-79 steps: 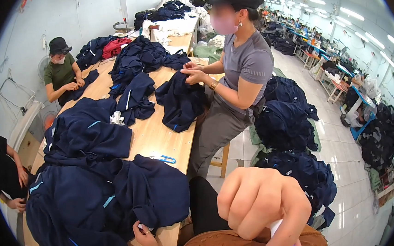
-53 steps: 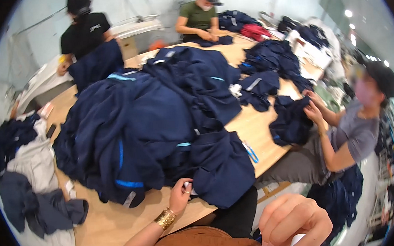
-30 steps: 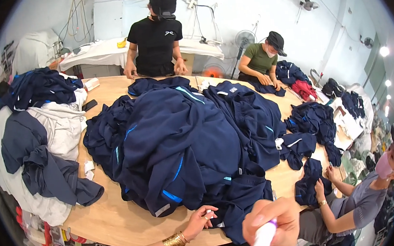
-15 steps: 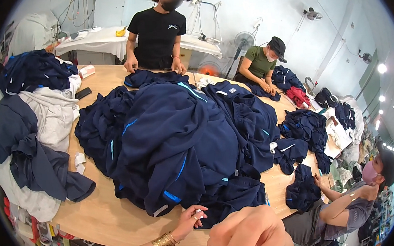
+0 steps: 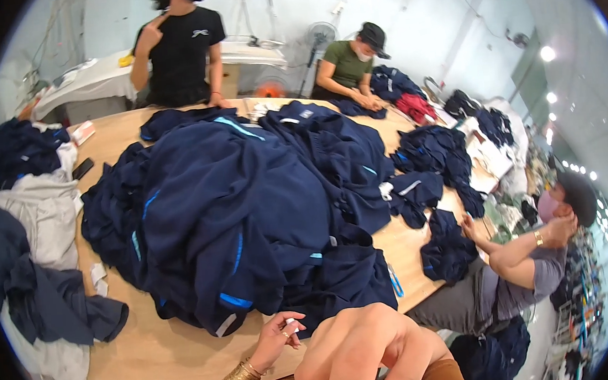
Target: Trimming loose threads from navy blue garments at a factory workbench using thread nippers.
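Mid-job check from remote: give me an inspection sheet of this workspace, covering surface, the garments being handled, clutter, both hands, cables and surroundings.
Surface: long wooden table, mostly covered.
Job's things: big heap of navy garments with light blue trim; small white piece at its near edge.
Clutter: grey and navy clothes pile at left, paper tags, dark phone, blue tool.
Hands: left hand, gold bangles on the wrist, pinches the small white piece; right hand raised close to the camera, contents cannot be told.
Cables: cords hang by the far wall.
Surroundings: three other people at the table, wall fans, ceiling lights.
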Available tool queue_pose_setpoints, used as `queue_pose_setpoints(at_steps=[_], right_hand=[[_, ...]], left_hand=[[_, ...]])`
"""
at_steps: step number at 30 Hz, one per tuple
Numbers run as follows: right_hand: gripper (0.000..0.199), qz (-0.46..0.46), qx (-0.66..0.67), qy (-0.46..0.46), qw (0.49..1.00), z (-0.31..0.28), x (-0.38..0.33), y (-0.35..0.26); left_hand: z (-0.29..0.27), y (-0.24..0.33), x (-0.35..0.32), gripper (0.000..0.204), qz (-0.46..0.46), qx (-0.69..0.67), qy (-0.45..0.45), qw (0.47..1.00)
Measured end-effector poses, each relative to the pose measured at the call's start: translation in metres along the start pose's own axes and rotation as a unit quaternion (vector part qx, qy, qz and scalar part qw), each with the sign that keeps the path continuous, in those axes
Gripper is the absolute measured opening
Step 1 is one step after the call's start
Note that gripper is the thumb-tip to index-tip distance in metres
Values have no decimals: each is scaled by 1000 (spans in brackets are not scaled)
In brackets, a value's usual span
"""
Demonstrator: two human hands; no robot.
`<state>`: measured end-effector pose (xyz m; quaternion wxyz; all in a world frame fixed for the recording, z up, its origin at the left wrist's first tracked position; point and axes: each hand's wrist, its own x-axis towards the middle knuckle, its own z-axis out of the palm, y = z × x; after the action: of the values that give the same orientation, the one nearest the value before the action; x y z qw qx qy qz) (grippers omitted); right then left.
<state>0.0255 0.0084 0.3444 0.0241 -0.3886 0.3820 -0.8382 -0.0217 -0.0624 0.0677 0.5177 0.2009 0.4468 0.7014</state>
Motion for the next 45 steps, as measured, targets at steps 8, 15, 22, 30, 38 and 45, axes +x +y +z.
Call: queue_pose_setpoints(at_steps=[8, 15, 22, 30, 38, 45], right_hand=[[31, -1, -62, -31, 998, -4, -23, -38], [24, -54, -95, 61, 992, 16, -48, -55], [26, 68, -260, 362, 893, 8, -125, -42], [23, 145, -639, 508, 559, -18, -201, 25], [19, 119, -688, 508, 505, -8, -220, 28], [21, 143, -641, 534, 532, -6, -246, 53]], left_hand=[[16, 1, 3, 24, -41, -44, -51, 997], [42, 21, 9, 23, -33, 39, -60, 997], [55, 36, 7, 12, 50, -14, 11, 999], [70, 52, 9, 14, 70, -62, 0, 996], [86, 45, 11, 16, 45, 93, 29, 994], [113, 44, 9, 33, 27, 98, -140, 985]])
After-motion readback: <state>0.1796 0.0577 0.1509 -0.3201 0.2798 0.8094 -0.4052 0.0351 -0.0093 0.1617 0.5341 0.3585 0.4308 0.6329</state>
